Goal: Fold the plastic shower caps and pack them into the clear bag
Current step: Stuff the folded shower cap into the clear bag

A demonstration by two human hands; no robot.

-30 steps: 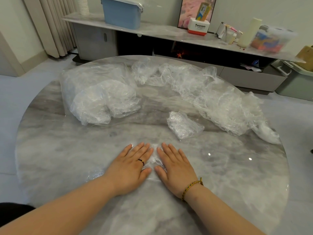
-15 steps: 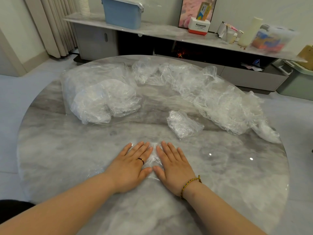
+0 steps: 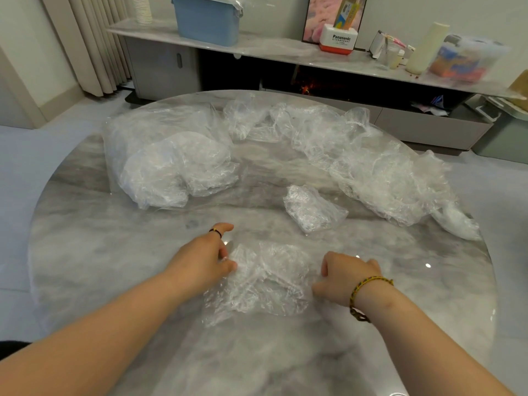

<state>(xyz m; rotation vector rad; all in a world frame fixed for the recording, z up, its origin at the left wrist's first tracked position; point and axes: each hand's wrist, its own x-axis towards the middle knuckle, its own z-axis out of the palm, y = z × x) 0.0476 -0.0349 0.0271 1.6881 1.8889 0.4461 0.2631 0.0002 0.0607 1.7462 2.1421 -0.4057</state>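
Now the left hand (image 3: 204, 260) is pinching the left edge of the crumpled shower cap (image 3: 265, 281), its grip clamped on the film between thumb and fingers, with one ringed finger sticking out. The right hand (image 3: 345, 277) is sitting at that cap's right edge with fingers curled; whether its grip is catching the plastic I cannot tell. The cap is lying on the marble tabletop (image 3: 114, 267) between both hands. Just beyond it, to the right, a small folded cap (image 3: 311, 208) is resting. Farther beyond, to the left, the clear bag (image 3: 171, 164) is lying stuffed with caps, and to the right a heap of loose caps (image 3: 377, 172) is sprawling.
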